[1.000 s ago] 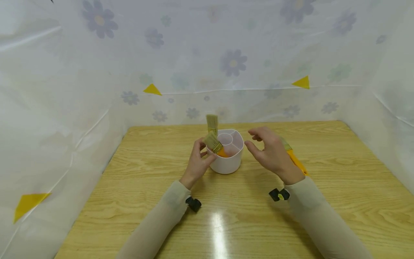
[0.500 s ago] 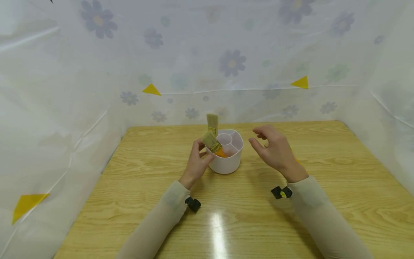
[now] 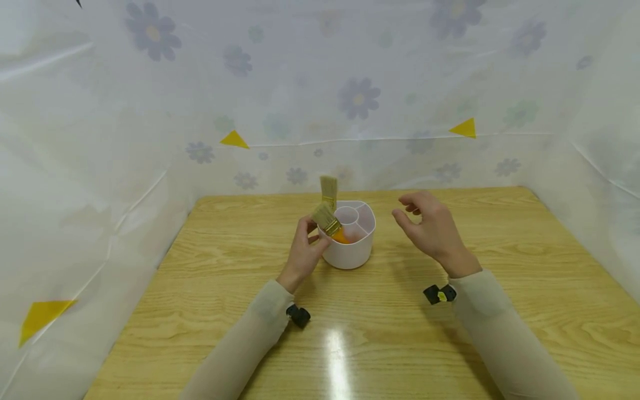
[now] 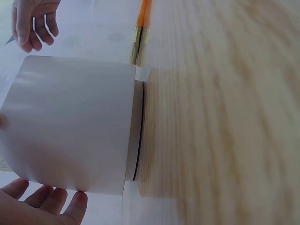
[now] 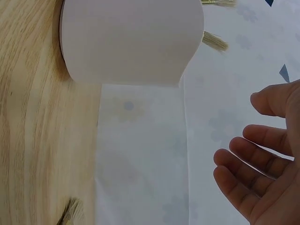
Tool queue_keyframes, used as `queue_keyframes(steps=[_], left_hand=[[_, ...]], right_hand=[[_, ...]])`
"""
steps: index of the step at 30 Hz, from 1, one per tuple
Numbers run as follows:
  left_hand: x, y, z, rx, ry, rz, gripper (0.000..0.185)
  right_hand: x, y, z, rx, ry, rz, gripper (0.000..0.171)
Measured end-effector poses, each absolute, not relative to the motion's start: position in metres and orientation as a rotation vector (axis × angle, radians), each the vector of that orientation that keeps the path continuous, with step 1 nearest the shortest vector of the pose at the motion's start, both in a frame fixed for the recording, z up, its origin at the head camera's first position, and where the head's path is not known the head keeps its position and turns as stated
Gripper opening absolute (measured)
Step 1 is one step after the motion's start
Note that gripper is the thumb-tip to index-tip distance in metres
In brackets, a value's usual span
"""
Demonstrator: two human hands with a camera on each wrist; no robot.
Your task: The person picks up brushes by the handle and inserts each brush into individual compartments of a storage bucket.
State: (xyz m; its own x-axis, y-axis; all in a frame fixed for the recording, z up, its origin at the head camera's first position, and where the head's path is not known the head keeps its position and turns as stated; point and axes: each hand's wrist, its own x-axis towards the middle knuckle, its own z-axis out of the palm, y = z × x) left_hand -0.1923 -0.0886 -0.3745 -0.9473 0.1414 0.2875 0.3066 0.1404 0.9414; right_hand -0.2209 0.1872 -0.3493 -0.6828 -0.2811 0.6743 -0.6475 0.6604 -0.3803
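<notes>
A white round organizer with divided compartments [image 3: 349, 255] stands upright on the table. My left hand [image 3: 302, 253] holds its left side, the thumb at the front and the fingers along the wall. Two paintbrushes are in it, bristles up: one nearly upright paintbrush [image 3: 328, 189] at the back, and one tilted paintbrush with an orange handle [image 3: 342, 235] leaning left over the rim. My right hand [image 3: 434, 233] hovers to the right of the organizer, touching nothing, fingers loosely bent. Another paintbrush [image 4: 142, 28] lies on the table, shown in the left wrist view; in the head view my right hand hides it.
The wooden table [image 3: 380, 344] ends at a flowered plastic sheet [image 3: 310, 83] behind, with more sheeting at both sides. Yellow tape pieces [image 3: 234, 139] mark the sheet.
My right hand has drifted right and slightly up, away from the organizer, and now covers the loose paintbrush in the head view. My left hand and the organizer stay put.
</notes>
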Motion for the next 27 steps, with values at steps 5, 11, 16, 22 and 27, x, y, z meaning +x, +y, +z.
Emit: queue_keyframes(steps=[5, 11, 16, 22, 27], left_hand=[[-0.192, -0.089, -0.375, -0.448, -2.269, -1.933, 0.048], [-0.192, -0.089, -0.375, -0.458, -2.264, -1.933, 0.049], [-0.192, -0.089, -0.375, -0.455, -2.27, -1.928, 0.049], [-0.192, -0.089, -0.374, -0.438, -2.276, -1.938, 0.047], [-0.192, -0.089, -0.373, -0.43, -2.275, -1.945, 0.047]], right_hand=[[-0.225, 0.191, -0.353, 0.686, -2.334, 0.831, 0.027], [-0.228, 0.194, -0.357, 0.65, -2.368, 0.838, 0.027], [-0.229, 0.197, -0.358, 0.633, -2.392, 0.845, 0.028], [-0.232, 0.2, -0.361, 0.602, -2.426, 0.83, 0.028], [-0.233, 0.203, -0.363, 0.585, -2.449, 0.821, 0.029]])
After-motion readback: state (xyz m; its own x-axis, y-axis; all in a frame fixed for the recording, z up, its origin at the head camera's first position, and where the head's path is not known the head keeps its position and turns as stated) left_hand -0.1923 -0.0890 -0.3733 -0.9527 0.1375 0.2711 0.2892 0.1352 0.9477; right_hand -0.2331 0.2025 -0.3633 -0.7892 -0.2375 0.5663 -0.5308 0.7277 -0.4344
